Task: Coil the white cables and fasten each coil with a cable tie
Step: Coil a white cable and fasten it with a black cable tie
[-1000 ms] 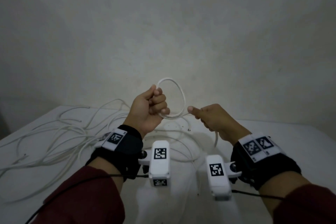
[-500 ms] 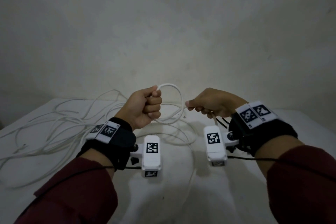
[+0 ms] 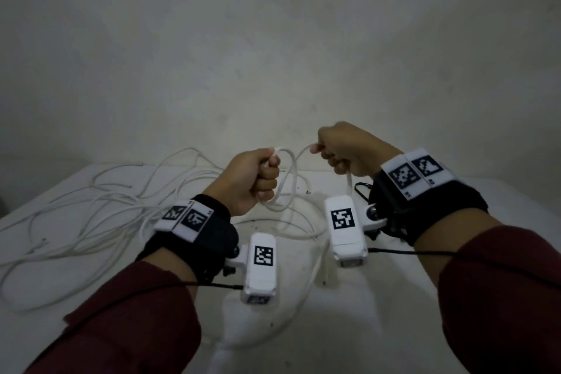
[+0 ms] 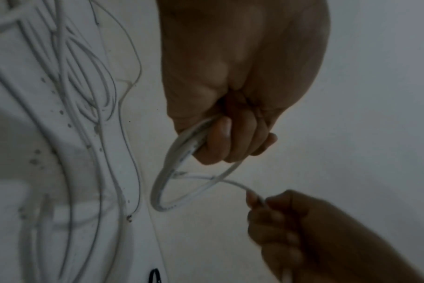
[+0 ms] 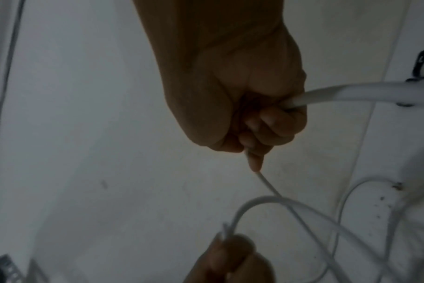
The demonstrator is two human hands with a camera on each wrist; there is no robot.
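Observation:
My left hand (image 3: 261, 176) is a fist round a small coil of white cable (image 3: 288, 182), held above the white table (image 3: 455, 297). The coil (image 4: 179, 183) hangs below the curled fingers (image 4: 220, 139) in the left wrist view. My right hand (image 3: 337, 152) grips the same cable a short way along, level with the left hand and to its right. In the right wrist view the cable (image 5: 351, 93) leaves the fist (image 5: 262, 130) on the right side and a thinner run (image 5: 266, 183) goes from the fingertips toward the left hand. No cable tie can be made out for certain.
A loose tangle of several white cables (image 3: 91, 215) sprawls over the table's left half. More cable (image 3: 312, 276) trails across the table between my forearms. A small black looped item (image 3: 361, 191) lies near my right wrist. A plain wall stands behind the table.
My right hand has risen and swung its cable run up and to the right, away from the coil. The left hand has dropped slightly and keeps its grip on the coil.

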